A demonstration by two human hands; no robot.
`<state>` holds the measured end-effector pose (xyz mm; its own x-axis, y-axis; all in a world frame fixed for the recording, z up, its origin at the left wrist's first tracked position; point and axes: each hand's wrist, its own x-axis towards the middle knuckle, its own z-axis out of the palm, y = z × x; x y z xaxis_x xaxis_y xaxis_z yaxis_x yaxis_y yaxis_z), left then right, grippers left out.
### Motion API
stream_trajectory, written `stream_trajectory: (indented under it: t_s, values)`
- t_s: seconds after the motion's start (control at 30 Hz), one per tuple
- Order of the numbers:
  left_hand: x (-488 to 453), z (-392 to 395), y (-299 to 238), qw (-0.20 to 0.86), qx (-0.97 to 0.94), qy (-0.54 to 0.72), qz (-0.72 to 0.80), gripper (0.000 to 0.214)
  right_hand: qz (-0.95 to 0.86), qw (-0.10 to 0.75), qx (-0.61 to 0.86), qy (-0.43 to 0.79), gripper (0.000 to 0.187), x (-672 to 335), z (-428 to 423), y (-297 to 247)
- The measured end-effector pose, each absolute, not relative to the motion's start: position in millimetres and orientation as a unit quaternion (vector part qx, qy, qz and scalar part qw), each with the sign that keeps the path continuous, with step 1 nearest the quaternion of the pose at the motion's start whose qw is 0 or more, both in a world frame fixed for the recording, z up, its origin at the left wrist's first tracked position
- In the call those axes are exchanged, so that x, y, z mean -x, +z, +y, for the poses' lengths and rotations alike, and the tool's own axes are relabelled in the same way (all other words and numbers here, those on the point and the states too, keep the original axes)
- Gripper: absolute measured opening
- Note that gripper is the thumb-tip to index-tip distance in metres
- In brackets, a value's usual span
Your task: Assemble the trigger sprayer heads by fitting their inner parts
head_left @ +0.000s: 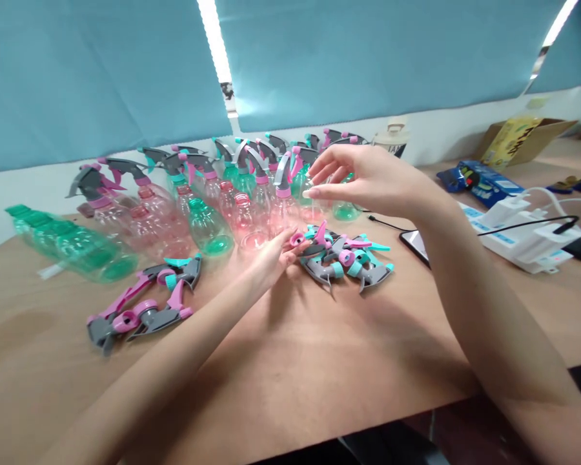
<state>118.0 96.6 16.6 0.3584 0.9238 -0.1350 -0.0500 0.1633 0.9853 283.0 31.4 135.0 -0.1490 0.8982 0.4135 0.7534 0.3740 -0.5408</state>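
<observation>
My left hand (277, 257) is at the edge of a pile of grey, pink and teal trigger spray heads (336, 270). Its fingers close round a spray head with a pink collar (297, 239). Raised above and behind that pile, my right hand (351, 173) has thumb and fingers apart with nothing between them. Behind my hands stand several clear pink bottles (254, 236) and a green bottle (210, 226) without tops. Further back, bottles carry fitted spray heads (283, 174); my right hand hides some of them.
More spray heads (148, 313) lie at the left, near a row of blurred green bottles (72, 242). To the right are a phone (415, 244), a white power strip (518, 236) with cables, a blue packet (489, 183) and a cardboard box (537, 145). The table's front edge (368, 433) is close.
</observation>
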Motion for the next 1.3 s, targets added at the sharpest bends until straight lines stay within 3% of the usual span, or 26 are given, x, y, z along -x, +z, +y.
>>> stream_trajectory:
  t_s: [0.27,0.7,1.0,1.17,1.3]
  values:
    - [-105,71,-11,0.509,-0.678,0.363,0.386,0.016,-0.767,0.288,0.553,0.153,0.039,-282,37,130]
    - [-17,41,12,0.311,-0.829,0.284,0.368,0.008,-0.800,0.118,0.550,0.210,0.035,-241,36,97]
    - [135,31,34,0.035,-0.801,0.263,0.537,0.027,-0.864,0.154,0.447,0.176,0.021,-183,46,27]
    - [164,39,29,0.003,-0.819,0.169,0.549,0.057,-0.873,0.220,0.386,0.203,0.019,-138,42,7]
    - [156,42,22,-0.026,-0.832,0.128,0.539,0.048,-0.871,0.242,0.372,0.212,0.022,-111,43,-3]
